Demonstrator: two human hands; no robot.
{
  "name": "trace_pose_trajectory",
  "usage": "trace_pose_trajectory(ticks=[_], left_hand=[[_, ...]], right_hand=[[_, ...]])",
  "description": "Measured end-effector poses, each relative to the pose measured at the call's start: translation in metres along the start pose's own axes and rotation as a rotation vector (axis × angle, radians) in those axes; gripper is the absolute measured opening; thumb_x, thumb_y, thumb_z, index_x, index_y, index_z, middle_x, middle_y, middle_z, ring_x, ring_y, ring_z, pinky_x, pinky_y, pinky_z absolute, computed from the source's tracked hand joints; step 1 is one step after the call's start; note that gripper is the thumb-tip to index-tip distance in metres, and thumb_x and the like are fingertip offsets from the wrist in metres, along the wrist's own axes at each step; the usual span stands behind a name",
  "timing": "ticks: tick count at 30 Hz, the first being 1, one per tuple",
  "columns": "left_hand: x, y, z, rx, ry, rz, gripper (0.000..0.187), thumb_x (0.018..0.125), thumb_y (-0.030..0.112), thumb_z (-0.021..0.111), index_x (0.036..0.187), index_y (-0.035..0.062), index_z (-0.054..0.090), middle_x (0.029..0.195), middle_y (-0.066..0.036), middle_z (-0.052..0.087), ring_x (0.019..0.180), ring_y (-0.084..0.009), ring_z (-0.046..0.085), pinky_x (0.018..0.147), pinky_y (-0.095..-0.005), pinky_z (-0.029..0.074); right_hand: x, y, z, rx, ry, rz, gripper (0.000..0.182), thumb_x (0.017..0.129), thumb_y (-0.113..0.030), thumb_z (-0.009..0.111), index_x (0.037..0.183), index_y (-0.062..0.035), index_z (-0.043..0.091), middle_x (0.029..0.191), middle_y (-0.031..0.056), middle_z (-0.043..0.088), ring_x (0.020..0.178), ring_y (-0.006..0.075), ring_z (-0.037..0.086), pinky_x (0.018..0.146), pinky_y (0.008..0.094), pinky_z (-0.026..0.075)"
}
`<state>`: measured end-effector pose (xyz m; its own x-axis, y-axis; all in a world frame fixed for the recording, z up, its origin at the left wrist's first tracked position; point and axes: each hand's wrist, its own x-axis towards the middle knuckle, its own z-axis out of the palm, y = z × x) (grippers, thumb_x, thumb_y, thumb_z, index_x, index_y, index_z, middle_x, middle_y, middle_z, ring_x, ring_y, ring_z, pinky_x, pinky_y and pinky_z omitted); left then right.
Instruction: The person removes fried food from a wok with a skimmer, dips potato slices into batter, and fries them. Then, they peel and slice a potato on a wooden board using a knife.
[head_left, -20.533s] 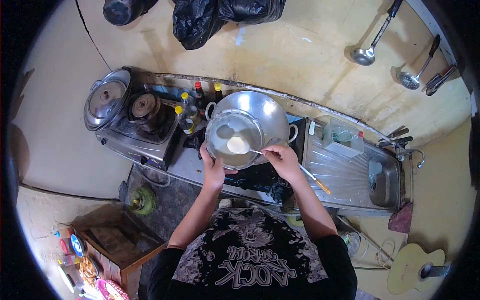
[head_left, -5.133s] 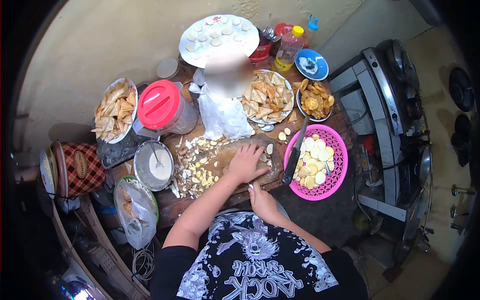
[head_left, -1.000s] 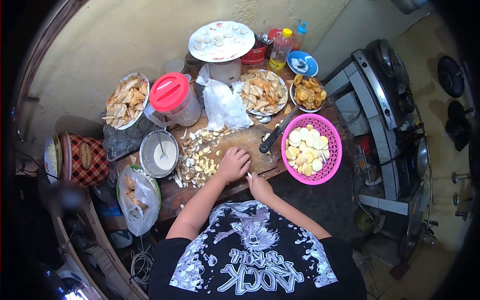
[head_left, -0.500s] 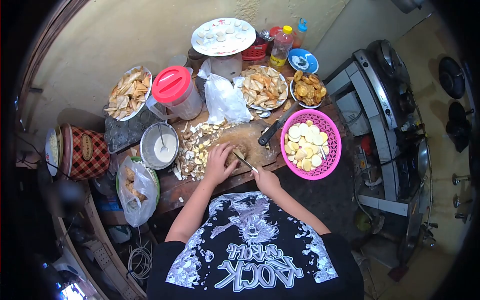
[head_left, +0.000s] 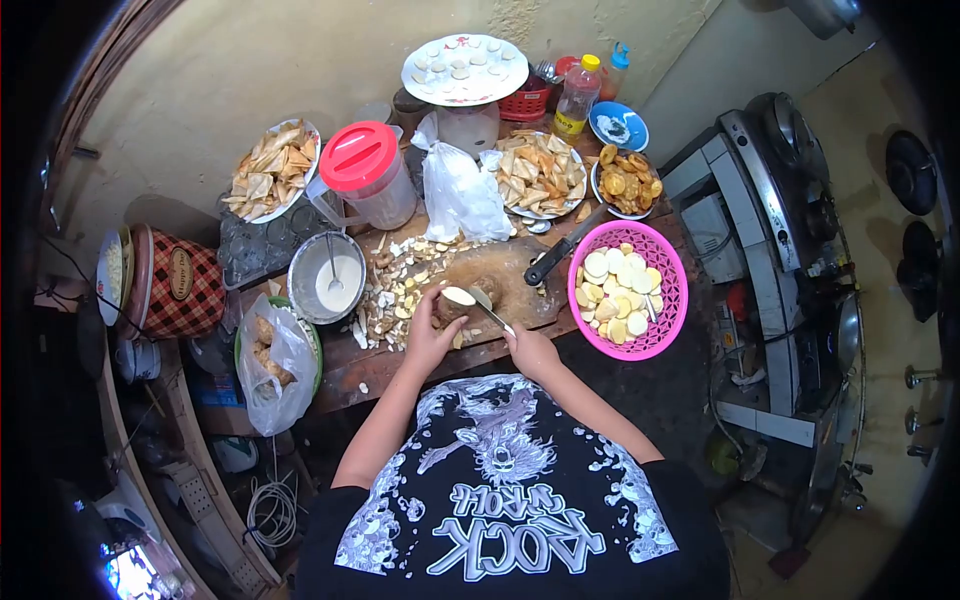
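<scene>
A worn wooden board (head_left: 520, 275) bears a brown-skinned tuber (head_left: 457, 299), its cut face pale, smooth and oval, grasped by the left hand's fingers (head_left: 430, 335). The right hand (head_left: 532, 352) clenches a slim metal-bladed knife (head_left: 491, 311) beside it.

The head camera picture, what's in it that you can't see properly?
All in the head view:
Small knife: the right hand hides most of its handle.
Cut piece: its underside is turned away, partly behind the left hand.
White bag: its plastic hides what's inside.
Pink basket: pale slices cover much of its bottom.
Metal pot: cut off by the top edge.
</scene>
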<state>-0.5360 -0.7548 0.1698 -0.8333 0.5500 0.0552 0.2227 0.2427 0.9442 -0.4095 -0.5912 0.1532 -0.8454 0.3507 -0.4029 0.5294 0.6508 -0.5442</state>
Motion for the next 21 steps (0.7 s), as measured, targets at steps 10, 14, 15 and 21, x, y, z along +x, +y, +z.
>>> trace_pose_trajectory(ticks=[10, 14, 15, 21], left_hand=[[0.014, 0.049, -0.029, -1.290, 0.174, -0.449, 0.036, 0.089, 0.019, 0.052, 0.119, 0.0025, 0.040, 0.115, -0.016, 0.051, 0.106, -0.0251, 0.053, 0.092, -0.0356, 0.044], [0.020, 0.074, -0.038, -1.371, 0.154, -0.516, 0.041, 0.092, 0.030, 0.050, 0.114, -0.0031, 0.042, 0.112, -0.019, 0.052, 0.106, -0.0292, 0.054, 0.093, -0.0363, 0.046], [0.021, 0.078, -0.039, -1.386, 0.142, -0.525, 0.041, 0.092, 0.031, 0.050, 0.115, -0.0028, 0.042, 0.111, -0.019, 0.052, 0.106, -0.0294, 0.054, 0.092, -0.0355, 0.046], [0.022, 0.115, -0.035, -1.316, 0.020, -0.524, 0.043, 0.094, 0.035, 0.043, 0.114, -0.0024, 0.042, 0.109, -0.019, 0.054, 0.104, -0.0286, 0.056, 0.088, -0.0353, 0.049]], right_hand=[[-0.023, -0.010, -0.023, 0.414, 0.176, -0.358, 0.026, 0.079, -0.018, 0.062, 0.096, 0.0006, 0.054, 0.078, 0.0187, 0.059, 0.071, 0.0344, 0.059, 0.061, 0.0391, 0.044], [-0.038, -0.051, -0.070, 0.366, 0.158, -0.203, 0.023, 0.080, -0.021, 0.062, 0.092, -0.0031, 0.054, 0.066, 0.0112, 0.059, 0.060, 0.0289, 0.060, 0.055, 0.0347, 0.044], [-0.036, -0.052, -0.070, 0.410, 0.211, -0.244, 0.027, 0.080, -0.026, 0.063, 0.094, -0.0052, 0.053, 0.062, 0.0083, 0.058, 0.056, 0.0254, 0.060, 0.052, 0.0325, 0.044], [-0.042, -0.102, -0.121, 0.413, 0.455, -0.585, 0.035, 0.079, -0.025, 0.065, 0.106, -0.0056, 0.054, 0.056, 0.0055, 0.053, 0.047, 0.0151, 0.048, 0.047, 0.0271, 0.036]])
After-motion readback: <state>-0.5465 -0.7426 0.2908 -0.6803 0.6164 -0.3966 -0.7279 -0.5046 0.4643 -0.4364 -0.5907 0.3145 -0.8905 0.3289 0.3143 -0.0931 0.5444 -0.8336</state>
